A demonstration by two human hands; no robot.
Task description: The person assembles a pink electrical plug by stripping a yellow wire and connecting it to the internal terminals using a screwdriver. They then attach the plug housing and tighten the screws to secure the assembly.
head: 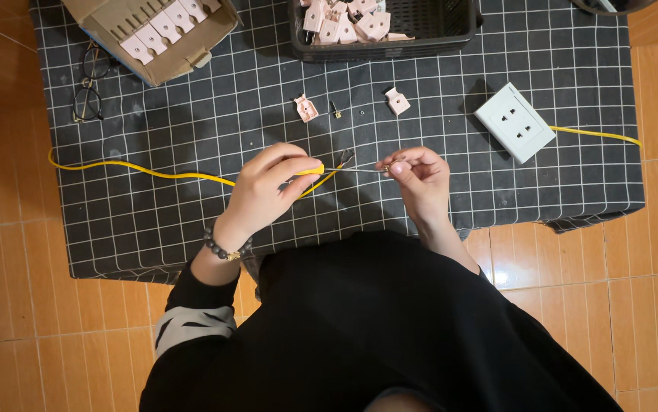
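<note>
Where both hands pinch it, the yellow cable [191, 176] ends — bare, thin strands.

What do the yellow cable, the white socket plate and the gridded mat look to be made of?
Yellow cable: flexible plastic sheath, smooth, curving loosely; thin bare strands, probably metal, show between the left hand and right hand.
White socket plate: rigid moulded plastic, satin.
Gridded mat: likely fabric, matte, draping at its edge.
</note>
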